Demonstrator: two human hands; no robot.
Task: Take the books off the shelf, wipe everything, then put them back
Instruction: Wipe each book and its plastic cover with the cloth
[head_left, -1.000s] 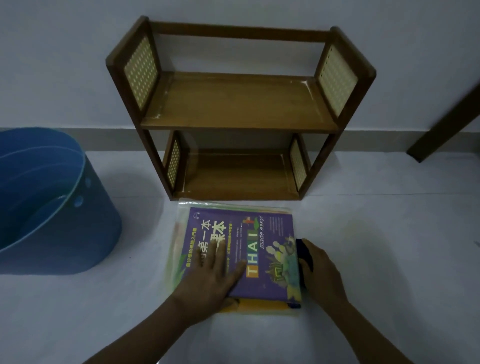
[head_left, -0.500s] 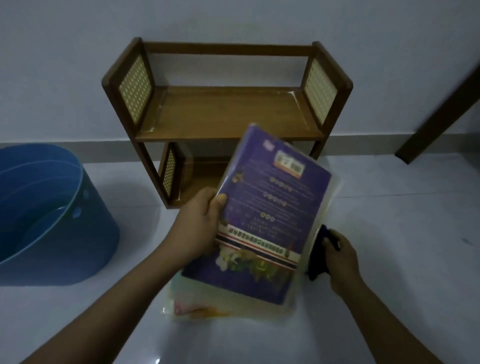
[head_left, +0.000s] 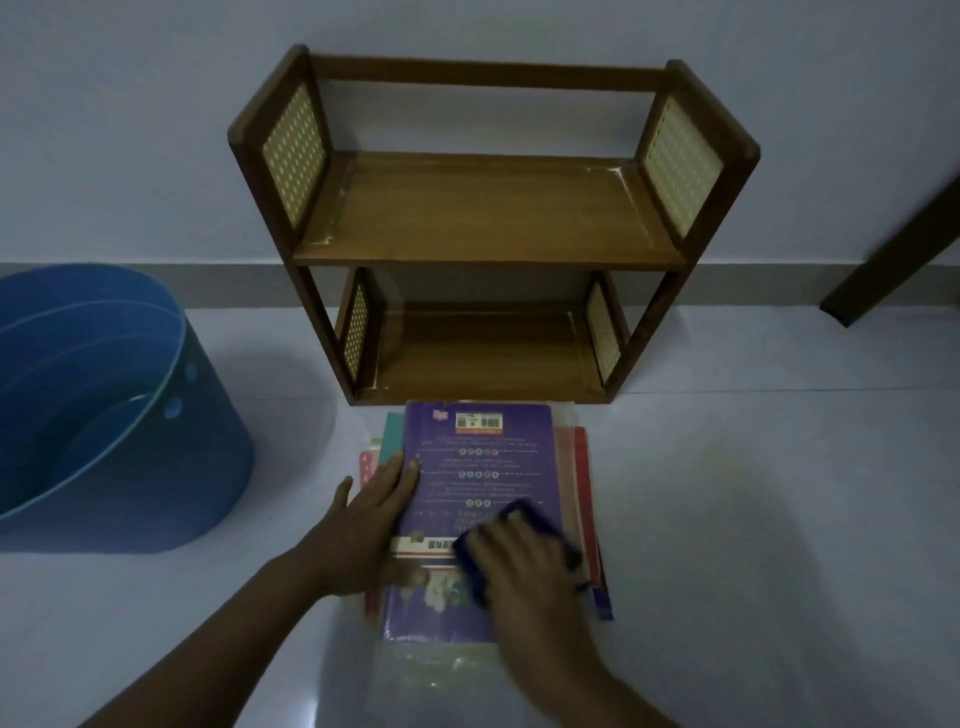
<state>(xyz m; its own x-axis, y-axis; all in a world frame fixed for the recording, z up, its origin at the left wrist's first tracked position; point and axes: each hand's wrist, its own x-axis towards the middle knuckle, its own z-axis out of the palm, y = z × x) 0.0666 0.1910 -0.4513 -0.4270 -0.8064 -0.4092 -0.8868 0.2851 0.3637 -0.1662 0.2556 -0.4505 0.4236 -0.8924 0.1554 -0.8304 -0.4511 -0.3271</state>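
A purple book (head_left: 478, 467) lies back cover up on top of a stack of books (head_left: 579, 483) on the white floor, just in front of the wooden two-tier shelf (head_left: 488, 218). Both shelf boards are bare. My left hand (head_left: 371, 514) rests flat on the purple book's left edge, fingers straight. My right hand (head_left: 524, 566) holds a dark blue cloth (head_left: 519, 514) down on the lower right part of the cover. A clear plastic sleeve sticks out beneath the book toward me.
A large blue plastic tub (head_left: 114, 415) stands on the floor to the left. A dark wooden leg or board (head_left: 893, 260) leans at the right against the white wall.
The purple book was lifted by my left hand, turned over and laid back on the stack with its back cover up. My right hand brought the cloth from the stack's right side onto the cover.
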